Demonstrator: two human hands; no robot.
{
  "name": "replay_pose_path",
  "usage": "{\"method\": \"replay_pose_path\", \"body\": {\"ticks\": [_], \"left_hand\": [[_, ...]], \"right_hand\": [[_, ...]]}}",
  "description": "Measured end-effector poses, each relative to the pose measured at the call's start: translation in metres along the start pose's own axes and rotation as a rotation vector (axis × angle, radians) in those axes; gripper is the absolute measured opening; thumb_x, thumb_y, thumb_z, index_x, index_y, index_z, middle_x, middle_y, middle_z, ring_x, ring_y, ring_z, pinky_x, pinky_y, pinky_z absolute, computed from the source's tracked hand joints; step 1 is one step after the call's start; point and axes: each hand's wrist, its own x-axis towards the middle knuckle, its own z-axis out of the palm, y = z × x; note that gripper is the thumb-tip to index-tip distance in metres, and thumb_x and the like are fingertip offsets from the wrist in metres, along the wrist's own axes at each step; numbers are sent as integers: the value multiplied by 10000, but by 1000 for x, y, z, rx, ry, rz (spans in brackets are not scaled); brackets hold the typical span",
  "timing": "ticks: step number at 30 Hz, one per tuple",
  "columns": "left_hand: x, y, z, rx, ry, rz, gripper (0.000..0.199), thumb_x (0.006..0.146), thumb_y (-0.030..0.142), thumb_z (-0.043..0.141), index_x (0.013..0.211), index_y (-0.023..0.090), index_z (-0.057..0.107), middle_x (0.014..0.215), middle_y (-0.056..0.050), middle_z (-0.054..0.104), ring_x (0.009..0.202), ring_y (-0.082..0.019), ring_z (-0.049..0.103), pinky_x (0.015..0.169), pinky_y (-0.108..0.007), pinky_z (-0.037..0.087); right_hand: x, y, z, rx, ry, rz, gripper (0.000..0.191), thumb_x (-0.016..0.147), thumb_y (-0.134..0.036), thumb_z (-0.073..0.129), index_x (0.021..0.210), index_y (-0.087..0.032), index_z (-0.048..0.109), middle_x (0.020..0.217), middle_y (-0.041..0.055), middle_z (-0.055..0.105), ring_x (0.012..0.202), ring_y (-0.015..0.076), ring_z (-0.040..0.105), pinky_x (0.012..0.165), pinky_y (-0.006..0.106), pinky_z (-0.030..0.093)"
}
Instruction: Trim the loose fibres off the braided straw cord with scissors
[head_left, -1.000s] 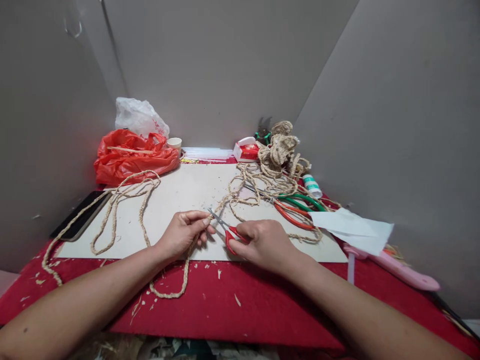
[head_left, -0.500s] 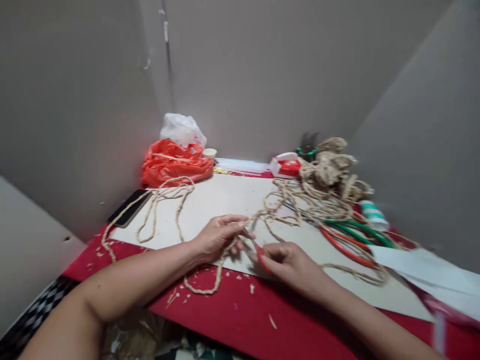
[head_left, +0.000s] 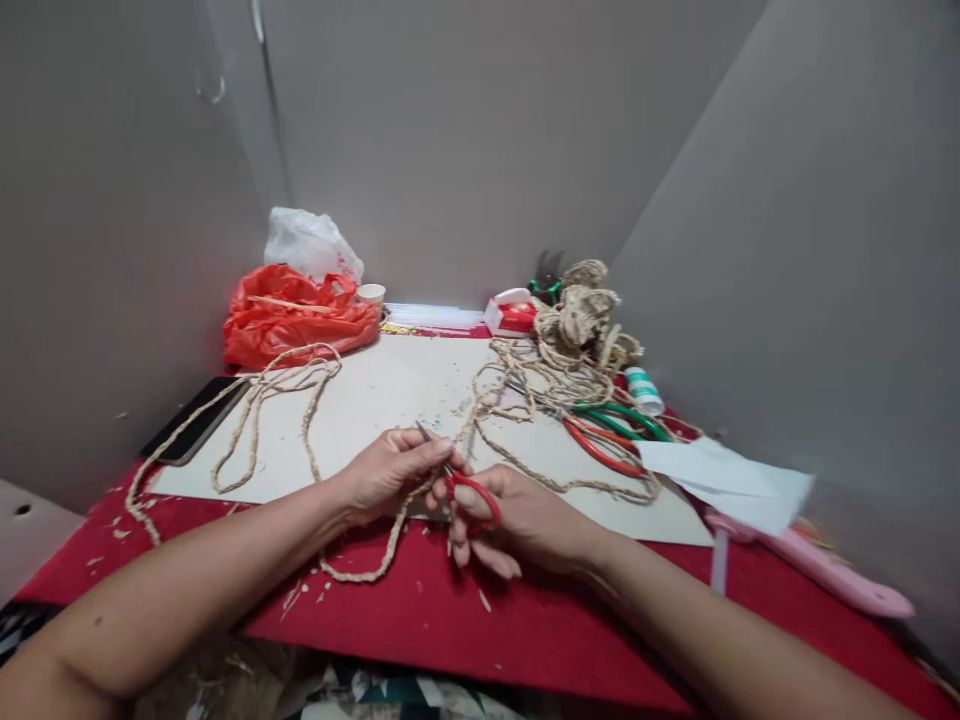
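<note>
A tan braided rope point(head_left: 394, 540) runs through the fingers of my left hand point(head_left: 390, 472), which pinches it above the front edge of the white board point(head_left: 390, 390). My right hand point(head_left: 517, 515) holds small red-handled scissors point(head_left: 480, 497), thumb and fingers at the loops. The dark blades point up and left, right beside the left fingertips and the rope. Whether the blades touch the rope is hard to make out. One stretch of rope loops over the board on the left; more lies in a tangle on the right.
Large shears with orange and green handles point(head_left: 600, 445) lie right of centre. Behind them are a rope bundle point(head_left: 585, 315) and a red-white box point(head_left: 511, 313). An orange bag point(head_left: 300, 320), a paper cup point(head_left: 371, 293) and a phone point(head_left: 193, 420) are leftward. White paper point(head_left: 720, 475) covers part of a pink tool point(head_left: 840, 572).
The view has swung to the right. My right hand has turned, its lower fingers now spread, and the scissor blades now point upward beside my left fingertips. The left hand still pinches the rope.
</note>
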Motion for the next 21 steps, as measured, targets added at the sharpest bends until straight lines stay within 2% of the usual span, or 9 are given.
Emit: {"method": "replay_pose_path", "body": {"ticks": [3, 5, 8, 10, 12, 14, 15, 18, 21], "left_hand": [[1, 1, 2, -22, 37, -23, 348, 712, 444, 738, 702, 107, 654, 473, -19, 604, 379, -90, 531, 404, -172, 386], [2, 3, 3, -56, 52, -17, 351, 695, 461, 741, 685, 130, 626, 436, 9, 563, 342, -99, 500, 376, -184, 373], [4, 10, 0, -78, 115, 47, 351, 692, 476, 734, 693, 150, 604, 408, 40, 512, 335, -99, 478, 393, -201, 392], [7, 12, -5, -36, 200, 101, 353, 698, 466, 733, 688, 138, 602, 422, 33, 523, 357, -80, 475, 429, -192, 405], [10, 10, -10, 15, 269, 134, 358, 715, 456, 723, 676, 121, 603, 432, 22, 534, 372, -67, 476, 443, -179, 399], [13, 6, -14, 50, 305, 146, 356, 731, 445, 715, 682, 108, 613, 438, 11, 549, 377, -70, 487, 446, -180, 400], [14, 3, -14, 62, 317, 147, 351, 731, 439, 717, 693, 104, 620, 441, 5, 560, 378, -75, 495, 444, -183, 402], [14, -3, -10, 97, 352, 144, 351, 710, 433, 738, 716, 100, 628, 450, -5, 586, 370, -83, 507, 433, -186, 402], [12, -4, -3, 151, 368, 134, 371, 700, 460, 734, 721, 104, 635, 458, 0, 589, 381, -83, 514, 434, -184, 396]], "right_hand": [[-1, 2, -3, 154, -145, 4, 514, 775, -609, 599, 763, -95, 611, 696, 91, 699, 340, 64, 508, 319, 155, 347], [-4, 3, -5, 242, -229, 14, 464, 818, -567, 578, 931, -117, 603, 785, 101, 715, 367, 80, 548, 324, 156, 364], [-7, 2, -6, 283, -229, -28, 456, 830, -563, 563, 1075, -180, 532, 851, 96, 717, 394, 103, 575, 324, 164, 360], [-8, -1, -6, 208, -38, -128, 389, 833, -546, 572, 942, -173, 548, 763, 62, 704, 379, 79, 536, 350, 160, 353], [-9, -3, -6, 58, 268, -260, 335, 837, -497, 595, 834, -163, 565, 647, 5, 653, 378, 50, 478, 389, 157, 351], [-10, -3, -6, -150, 539, -379, 289, 839, -454, 605, 842, -164, 611, 572, -32, 586, 397, 52, 443, 412, 170, 346], [-10, -2, -6, -282, 625, -435, 270, 843, -433, 600, 879, -167, 636, 559, -35, 572, 416, 65, 451, 426, 182, 353], [-10, 5, -4, -764, 689, -577, 241, 876, -348, 554, 987, -169, 670, 665, 18, 659, 542, 117, 562, 537, 225, 416], [-9, 11, -2, -1182, 669, -546, 241, 889, -304, 527, 1035, -175, 668, 809, 66, 724, 648, 154, 635, 608, 246, 416]]}}
